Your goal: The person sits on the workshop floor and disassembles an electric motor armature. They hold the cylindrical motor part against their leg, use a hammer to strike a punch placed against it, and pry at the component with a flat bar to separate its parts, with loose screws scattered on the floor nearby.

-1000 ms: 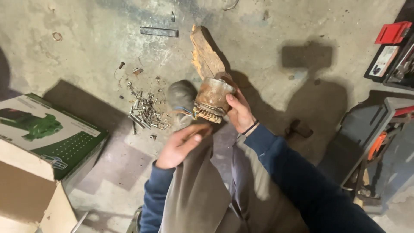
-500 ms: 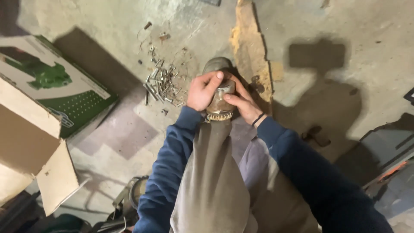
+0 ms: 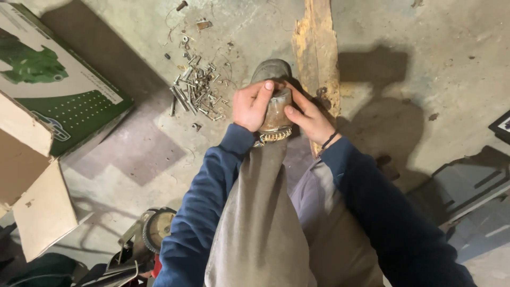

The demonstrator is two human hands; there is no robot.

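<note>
Dark blue sleeves [image 3: 212,196], grey-brown trousers [image 3: 260,223], a black band [image 3: 329,140] on the right wrist.

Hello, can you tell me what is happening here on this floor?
A person in a blue sweater holds a rusty, jar-shaped object with both hands above their knee. The left hand grips its left side and top, the right hand its right side. On the concrete floor beyond lie a pile of bolts and screws, a broken wooden plank and a green and white cardboard box.

Concrete floor [image 3: 425,69], bolts [image 3: 194,93], plank [image 3: 317,58], carton [image 3: 48,85]
</note>
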